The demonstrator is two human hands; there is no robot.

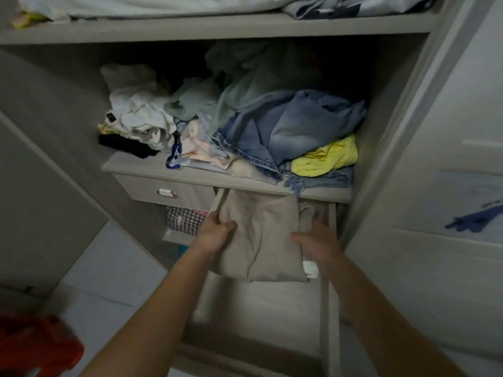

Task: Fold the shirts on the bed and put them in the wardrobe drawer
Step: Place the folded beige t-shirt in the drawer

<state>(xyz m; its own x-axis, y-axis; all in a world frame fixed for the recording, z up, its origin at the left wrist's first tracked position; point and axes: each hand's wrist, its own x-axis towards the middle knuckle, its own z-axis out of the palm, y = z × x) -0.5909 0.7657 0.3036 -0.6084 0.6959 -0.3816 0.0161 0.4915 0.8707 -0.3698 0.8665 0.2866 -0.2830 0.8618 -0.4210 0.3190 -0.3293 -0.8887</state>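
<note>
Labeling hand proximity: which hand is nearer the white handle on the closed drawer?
Left. The left hand grips the folded beige shirt just below-right of the drawer handle; the right hand is across the shirt, farther away.

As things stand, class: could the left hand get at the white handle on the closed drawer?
Probably not yet: the left hand grips the folded beige shirt; nothing blocks the white handle.
</note>
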